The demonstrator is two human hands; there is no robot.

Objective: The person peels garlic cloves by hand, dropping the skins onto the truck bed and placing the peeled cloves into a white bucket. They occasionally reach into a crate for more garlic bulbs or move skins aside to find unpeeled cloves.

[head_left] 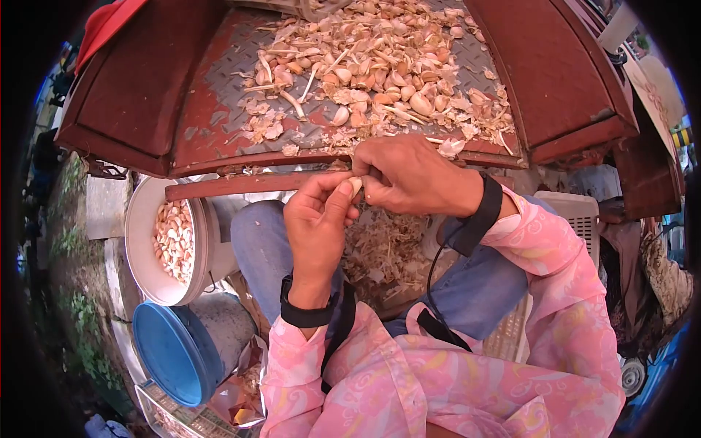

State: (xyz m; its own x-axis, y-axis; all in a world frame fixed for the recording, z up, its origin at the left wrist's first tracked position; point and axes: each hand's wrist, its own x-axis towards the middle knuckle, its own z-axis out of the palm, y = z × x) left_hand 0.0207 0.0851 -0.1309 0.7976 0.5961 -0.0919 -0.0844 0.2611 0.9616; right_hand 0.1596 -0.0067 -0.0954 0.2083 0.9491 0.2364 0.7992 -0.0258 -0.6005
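A pale garlic clove [355,185] is pinched between the thumb and fingers of my left hand [320,212]. My right hand [409,175] meets it from the other side, its fingers curled and pressed together against the clove's edge. Whether a bit of skin is between those right fingertips is too small to see. Both hands are in front of the near edge of a red metal cart bed. On that bed lies a wide heap of unpeeled garlic cloves [394,66], mixed with dry skins and stalks.
At left stands a white bucket [133,233] with peeled cloves inside. Below it is a bucket with a blue lid [168,354]. Discarded garlic skins [383,248] cover the ground between my knees. Hinged red side panels [555,66] flank the bed, and a plastic crate [573,212] stands at right.
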